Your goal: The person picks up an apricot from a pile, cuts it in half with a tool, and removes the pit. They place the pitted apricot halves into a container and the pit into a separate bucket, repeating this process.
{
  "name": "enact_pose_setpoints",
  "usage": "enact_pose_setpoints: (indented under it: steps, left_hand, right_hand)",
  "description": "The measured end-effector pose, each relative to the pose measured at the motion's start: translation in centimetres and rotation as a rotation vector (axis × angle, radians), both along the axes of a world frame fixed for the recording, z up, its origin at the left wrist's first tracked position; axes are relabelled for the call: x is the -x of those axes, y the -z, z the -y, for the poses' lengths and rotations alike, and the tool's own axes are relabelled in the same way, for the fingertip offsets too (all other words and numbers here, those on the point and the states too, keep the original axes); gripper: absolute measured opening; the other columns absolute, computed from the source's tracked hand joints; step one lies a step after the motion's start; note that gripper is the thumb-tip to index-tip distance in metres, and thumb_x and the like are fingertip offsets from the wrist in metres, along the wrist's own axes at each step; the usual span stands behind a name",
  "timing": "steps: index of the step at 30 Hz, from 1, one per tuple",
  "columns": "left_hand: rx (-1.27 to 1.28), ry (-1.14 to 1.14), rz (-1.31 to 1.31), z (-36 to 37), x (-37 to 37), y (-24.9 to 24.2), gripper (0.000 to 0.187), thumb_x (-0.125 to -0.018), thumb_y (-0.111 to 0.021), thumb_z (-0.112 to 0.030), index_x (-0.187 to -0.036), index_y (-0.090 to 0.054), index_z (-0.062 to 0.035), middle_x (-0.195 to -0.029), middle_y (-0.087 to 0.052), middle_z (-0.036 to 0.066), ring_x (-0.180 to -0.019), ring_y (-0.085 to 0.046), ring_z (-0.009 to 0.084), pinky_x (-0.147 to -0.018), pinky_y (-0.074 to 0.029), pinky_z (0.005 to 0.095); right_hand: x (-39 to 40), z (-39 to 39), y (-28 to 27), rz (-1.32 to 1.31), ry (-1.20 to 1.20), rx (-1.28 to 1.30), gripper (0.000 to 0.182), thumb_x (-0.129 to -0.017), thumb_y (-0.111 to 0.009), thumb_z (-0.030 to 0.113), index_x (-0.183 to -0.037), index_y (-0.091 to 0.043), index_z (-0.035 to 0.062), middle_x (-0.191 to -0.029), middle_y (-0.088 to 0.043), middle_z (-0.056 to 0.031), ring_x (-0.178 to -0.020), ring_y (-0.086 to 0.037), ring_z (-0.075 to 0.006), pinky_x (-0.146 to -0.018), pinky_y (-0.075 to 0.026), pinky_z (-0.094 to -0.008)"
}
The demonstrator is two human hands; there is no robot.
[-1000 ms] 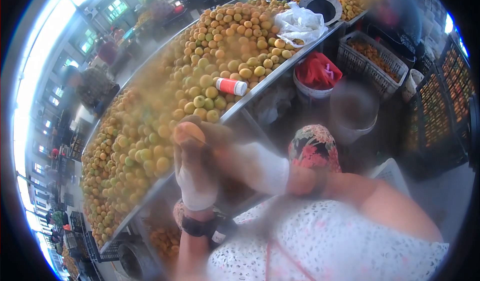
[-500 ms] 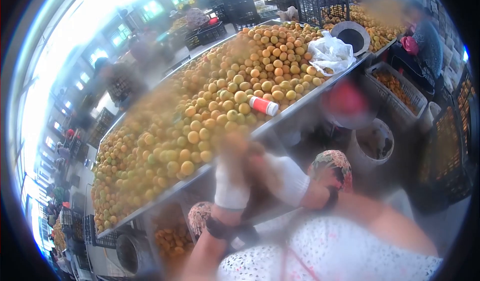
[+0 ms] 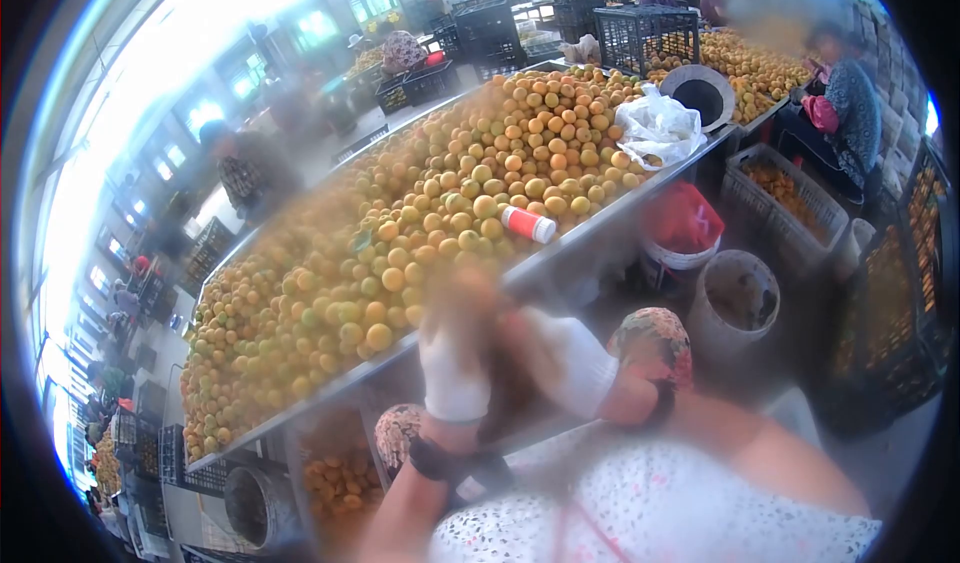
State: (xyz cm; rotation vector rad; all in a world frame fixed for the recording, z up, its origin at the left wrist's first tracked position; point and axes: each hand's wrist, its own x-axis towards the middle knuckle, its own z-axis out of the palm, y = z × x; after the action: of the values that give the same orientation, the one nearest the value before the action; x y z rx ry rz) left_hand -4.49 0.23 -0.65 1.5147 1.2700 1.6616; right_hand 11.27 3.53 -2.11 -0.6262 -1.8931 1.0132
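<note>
My left hand [image 3: 455, 368], in a white glove, is raised at the near edge of a metal table [image 3: 545, 255]. My right hand [image 3: 570, 363], gloved alike, meets it from the right. Their fingers curl toward each other behind a smudge on the lens. An orange-brown blur lies between them; I cannot make out what they hold. Just beyond is a large heap of round orange-yellow fruits [image 3: 440, 221]. A red and white cylindrical container [image 3: 528, 225] lies on its side among the fruits, near the table's edge.
A white plastic bag [image 3: 660, 126] and a round basin [image 3: 698, 96] sit at the table's right end. Below are a bucket with a red bag [image 3: 685, 221], a white bucket [image 3: 738, 293] and a crate of fruit pieces [image 3: 785, 203]. Another person [image 3: 850, 113] sits at right.
The view has shifted slightly, so the table and buckets sit a little lower. My hands stay together at the table's edge, with only a small shift.
</note>
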Motion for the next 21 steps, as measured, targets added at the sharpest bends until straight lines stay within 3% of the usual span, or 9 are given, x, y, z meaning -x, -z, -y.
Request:
enact_pose_setpoints:
  steps: [4,7,9,11,13,16,18,21]
  left_hand:
    - [-0.125,-0.063,0.027,0.3,-1.4,-0.1,0.049,-0.106,-0.049,-0.047,-0.116,-0.060,-0.0002,-0.099,-0.068,0.013,-0.090,-0.064,0.0173,-0.084,-0.052,0.0305]
    - [-0.102,-0.098,-0.162,0.6,-1.1,-0.3,0.052,-0.106,-0.048,-0.049,-0.119,-0.058,0.0005,-0.102,-0.068,0.014,-0.092,-0.065,0.0180,-0.084,-0.053,0.0307]
    - [0.115,0.027,0.321,0.4,-0.7,0.2,0.049,-0.106,-0.051,-0.044,-0.123,-0.057,0.0014,-0.106,-0.068,0.012,-0.095,-0.065,0.0165,-0.086,-0.052,0.0304]
    - [0.137,0.002,0.271,0.7,-0.6,-0.4,0.048,-0.106,-0.051,-0.043,-0.122,-0.057,0.0019,-0.105,-0.068,0.011,-0.094,-0.064,0.0151,-0.085,-0.051,0.0293]
    - [0.169,-0.020,0.225,0.7,-0.8,-0.4,0.048,-0.105,-0.052,-0.043,-0.121,-0.057,0.0023,-0.105,-0.068,0.010,-0.094,-0.063,0.0137,-0.084,-0.051,0.0282]
    - [-0.040,-0.038,0.146,0.4,-0.9,0.5,0.053,-0.106,-0.050,-0.048,-0.114,-0.061,0.0023,-0.096,-0.066,0.006,-0.086,-0.061,0.0110,-0.079,-0.049,0.0260]
    - [-0.030,-0.126,-0.068,0.2,-0.2,0.8,0.060,-0.105,-0.046,-0.056,-0.108,-0.063,0.0012,-0.089,-0.064,0.004,-0.081,-0.058,0.0111,-0.076,-0.047,0.0252]
    - [0.075,-0.091,0.073,0.5,0.2,1.3,0.061,-0.104,-0.045,-0.059,-0.104,-0.064,-0.0003,-0.088,-0.062,0.003,-0.081,-0.058,0.0112,-0.076,-0.047,0.0258]
  right_hand:
    - [-0.3,0.4,-0.1,-0.013,-0.003,-0.002,0.027,-0.104,-0.055,0.027,-0.109,-0.058,0.0005,-0.084,-0.067,-0.0252,-0.083,-0.067,-0.0441,-0.063,-0.050,-0.0471]
    - [0.0,0.6,-0.1,-0.044,0.001,-0.035,0.028,-0.104,-0.056,0.027,-0.112,-0.058,0.0000,-0.086,-0.067,-0.0257,-0.085,-0.067,-0.0438,-0.064,-0.050,-0.0458]
    - [0.6,0.5,0.4,-0.083,-0.012,-0.016,0.028,-0.104,-0.056,0.026,-0.113,-0.058,-0.0002,-0.087,-0.067,-0.0258,-0.085,-0.067,-0.0438,-0.064,-0.050,-0.0453]
    - [0.5,0.3,0.4,-0.124,-0.023,-0.003,0.028,-0.104,-0.056,0.026,-0.114,-0.058,-0.0003,-0.088,-0.067,-0.0260,-0.086,-0.067,-0.0437,-0.065,-0.051,-0.0449]
    - [-0.3,0.3,0.6,0.009,-0.013,-0.025,0.026,-0.103,-0.057,0.025,-0.112,-0.059,0.0004,-0.089,-0.067,-0.0260,-0.086,-0.067,-0.0433,-0.066,-0.051,-0.0447]
    - [-0.3,0.4,0.8,-0.094,-0.047,0.036,0.026,-0.104,-0.057,0.026,-0.107,-0.058,0.0007,-0.087,-0.066,-0.0258,-0.084,-0.067,-0.0432,-0.065,-0.050,-0.0451]
    - [-0.2,0.4,1.1,-0.056,-0.040,-0.001,0.026,-0.104,-0.057,0.027,-0.105,-0.058,0.0009,-0.085,-0.066,-0.0256,-0.083,-0.067,-0.0435,-0.065,-0.050,-0.0454]
    - [0.0,0.5,0.8,0.008,-0.009,-0.028,0.027,-0.103,-0.057,0.028,-0.104,-0.058,0.0012,-0.083,-0.066,-0.0252,-0.083,-0.066,-0.0442,-0.064,-0.050,-0.0458]
